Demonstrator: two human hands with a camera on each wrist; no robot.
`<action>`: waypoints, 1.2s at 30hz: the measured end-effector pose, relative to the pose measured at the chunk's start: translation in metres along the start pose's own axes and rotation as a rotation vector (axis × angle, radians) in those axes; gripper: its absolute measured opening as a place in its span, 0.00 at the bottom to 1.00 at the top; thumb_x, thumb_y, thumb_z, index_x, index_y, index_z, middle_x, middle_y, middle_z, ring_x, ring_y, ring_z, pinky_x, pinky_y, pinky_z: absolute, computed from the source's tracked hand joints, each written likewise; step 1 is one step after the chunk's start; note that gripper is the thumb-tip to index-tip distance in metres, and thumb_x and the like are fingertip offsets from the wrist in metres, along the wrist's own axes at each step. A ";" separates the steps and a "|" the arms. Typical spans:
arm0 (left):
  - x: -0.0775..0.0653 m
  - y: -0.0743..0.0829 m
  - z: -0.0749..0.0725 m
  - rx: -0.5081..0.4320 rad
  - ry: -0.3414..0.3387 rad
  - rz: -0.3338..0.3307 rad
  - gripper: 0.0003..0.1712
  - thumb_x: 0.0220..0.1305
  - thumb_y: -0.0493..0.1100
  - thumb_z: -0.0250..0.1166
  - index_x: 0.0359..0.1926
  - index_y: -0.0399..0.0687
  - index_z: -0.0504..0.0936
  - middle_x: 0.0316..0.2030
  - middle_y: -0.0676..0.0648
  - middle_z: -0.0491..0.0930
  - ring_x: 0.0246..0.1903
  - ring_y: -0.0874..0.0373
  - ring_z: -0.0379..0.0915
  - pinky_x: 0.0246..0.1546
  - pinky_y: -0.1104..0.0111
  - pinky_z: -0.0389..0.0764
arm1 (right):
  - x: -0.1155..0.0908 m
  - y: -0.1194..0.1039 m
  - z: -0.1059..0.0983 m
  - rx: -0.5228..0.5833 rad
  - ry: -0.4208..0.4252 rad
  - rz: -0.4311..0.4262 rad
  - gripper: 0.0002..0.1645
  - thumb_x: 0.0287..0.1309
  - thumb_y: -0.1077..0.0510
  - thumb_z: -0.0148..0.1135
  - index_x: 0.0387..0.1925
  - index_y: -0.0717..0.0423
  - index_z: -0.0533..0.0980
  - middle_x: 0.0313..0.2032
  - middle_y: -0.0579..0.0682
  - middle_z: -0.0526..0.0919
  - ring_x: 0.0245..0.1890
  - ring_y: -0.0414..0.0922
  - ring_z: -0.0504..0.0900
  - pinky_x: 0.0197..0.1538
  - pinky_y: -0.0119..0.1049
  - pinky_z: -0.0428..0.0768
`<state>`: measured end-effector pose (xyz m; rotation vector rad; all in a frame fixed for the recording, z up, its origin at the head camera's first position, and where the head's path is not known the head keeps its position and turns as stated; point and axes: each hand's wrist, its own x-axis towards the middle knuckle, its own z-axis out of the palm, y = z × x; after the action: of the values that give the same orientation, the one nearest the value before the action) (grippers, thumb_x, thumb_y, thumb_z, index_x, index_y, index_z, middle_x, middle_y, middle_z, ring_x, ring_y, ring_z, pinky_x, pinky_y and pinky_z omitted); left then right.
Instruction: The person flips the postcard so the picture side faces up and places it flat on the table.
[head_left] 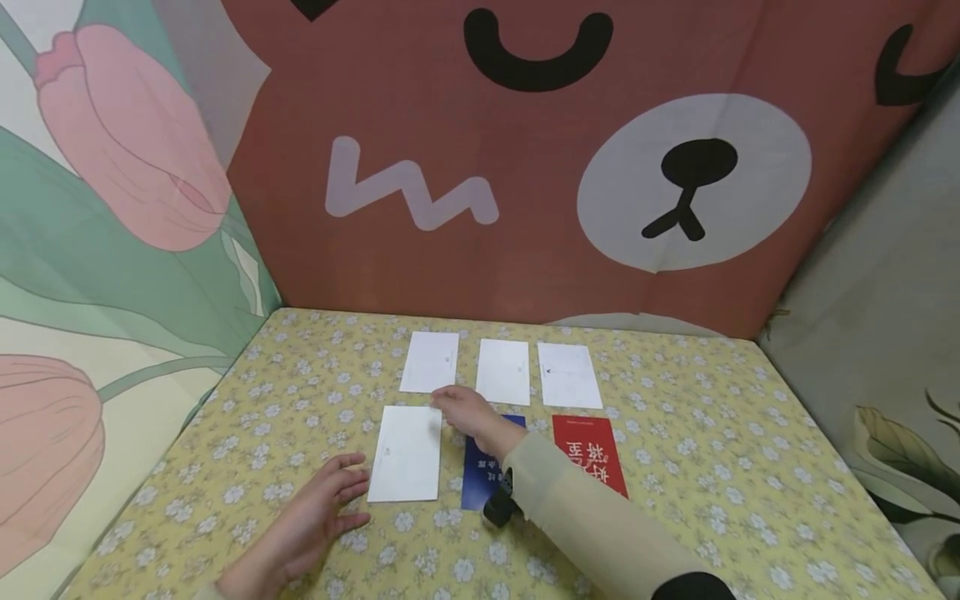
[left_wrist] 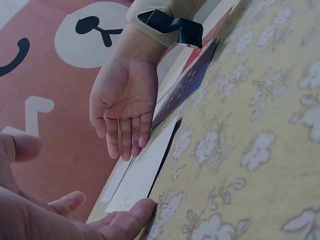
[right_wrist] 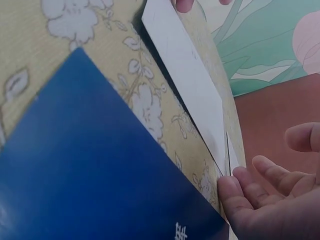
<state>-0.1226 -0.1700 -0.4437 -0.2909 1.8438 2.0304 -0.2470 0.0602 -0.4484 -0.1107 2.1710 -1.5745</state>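
Head view, white card (head_left: 405,454): lying flat in the tabletop's (head_left: 697,500) near row, between both hands, closer to the left edge than the blue card (head_left: 476,487) and the red card (head_left: 585,427).
Head view, far row: three white cards (head_left: 502,372) are lying near the tabletop's far edge, with gaps between.
Head view, left hand (head_left: 326,504): holding nothing, its loosely extended fingers reaching to the card's left edge, thumb standing apart.
Head view, right hand (head_left: 476,417): meeting the card's far right corner, while its sleeve (head_left: 607,517) is crossing above the red card.
Left wrist view, right palm: showing, with fingers straight and nothing in the grasp.
Left wrist view, left fingertip: apparently touching the white card's edge.
Right wrist view, right fingertips: lying right at the corner; whether they are pressing cannot be told.
Right wrist view, gap: tabletop is showing between blue and white cards.
Handling: the hands seem to be squaring the card; light, even fingertip pressure suits this, keeping the black wristband (head_left: 498,506) off the blue card.
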 end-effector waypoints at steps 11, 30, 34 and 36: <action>0.003 -0.004 0.000 -0.087 0.020 0.028 0.31 0.80 0.40 0.44 0.75 0.27 0.50 0.69 0.27 0.56 0.69 0.36 0.57 0.57 0.53 0.80 | 0.004 0.000 -0.003 -0.080 -0.019 -0.011 0.25 0.77 0.50 0.56 0.67 0.56 0.76 0.64 0.57 0.77 0.64 0.57 0.76 0.65 0.54 0.74; 0.004 -0.007 0.003 -0.121 0.031 0.044 0.33 0.78 0.38 0.40 0.76 0.22 0.46 0.70 0.24 0.53 0.71 0.34 0.53 0.60 0.57 0.77 | 0.006 -0.005 0.000 -0.204 -0.049 -0.037 0.23 0.76 0.51 0.55 0.65 0.56 0.77 0.64 0.54 0.77 0.65 0.57 0.75 0.64 0.54 0.74; 0.004 -0.007 0.002 -0.126 0.015 0.042 0.33 0.79 0.39 0.39 0.76 0.22 0.44 0.71 0.23 0.51 0.72 0.33 0.51 0.62 0.55 0.76 | 0.005 -0.005 0.000 -0.165 -0.032 -0.024 0.22 0.76 0.51 0.56 0.64 0.56 0.77 0.62 0.54 0.78 0.65 0.57 0.75 0.64 0.55 0.74; 0.005 -0.008 0.001 -0.127 0.014 0.039 0.34 0.80 0.39 0.39 0.76 0.22 0.44 0.72 0.23 0.51 0.73 0.33 0.50 0.63 0.54 0.75 | 0.005 -0.005 0.000 -0.146 -0.024 -0.021 0.22 0.76 0.51 0.55 0.63 0.56 0.77 0.62 0.53 0.78 0.65 0.57 0.74 0.65 0.55 0.73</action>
<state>-0.1236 -0.1675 -0.4525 -0.3063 1.7447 2.1820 -0.2523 0.0567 -0.4449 -0.1978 2.2709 -1.4171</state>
